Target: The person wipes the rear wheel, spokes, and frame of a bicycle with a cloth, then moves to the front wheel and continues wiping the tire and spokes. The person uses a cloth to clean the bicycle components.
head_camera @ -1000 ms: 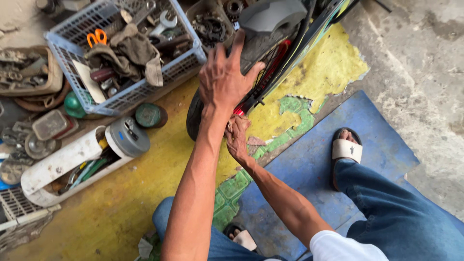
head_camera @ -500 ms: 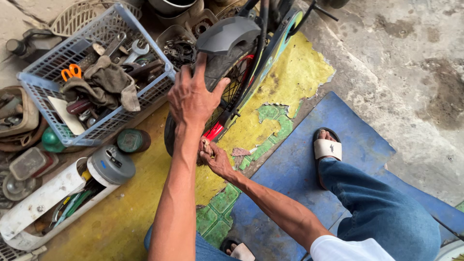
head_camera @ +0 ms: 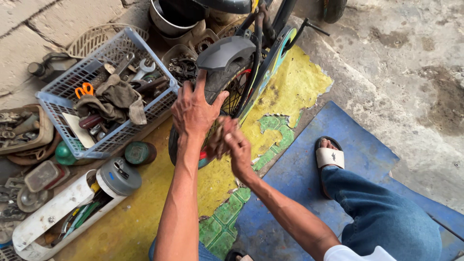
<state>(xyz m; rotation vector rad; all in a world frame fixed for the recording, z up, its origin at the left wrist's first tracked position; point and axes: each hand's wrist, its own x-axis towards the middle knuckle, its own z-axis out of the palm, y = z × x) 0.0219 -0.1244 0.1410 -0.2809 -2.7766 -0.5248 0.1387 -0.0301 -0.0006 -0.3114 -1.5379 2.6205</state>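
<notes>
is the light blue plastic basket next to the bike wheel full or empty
Full. The light blue basket holds orange-handled scissors, wrenches and a brown rag piled near its rim.

A small bicycle wheel (head_camera: 220,104) with black tyre and thin spokes stands upright under a grey mudguard (head_camera: 224,53).

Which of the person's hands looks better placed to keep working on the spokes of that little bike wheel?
Probably the right hand: its fingers are curled at the spokes beside the rim. The left hand lies spread flat on the tyre, seemingly steadying the wheel.
</notes>
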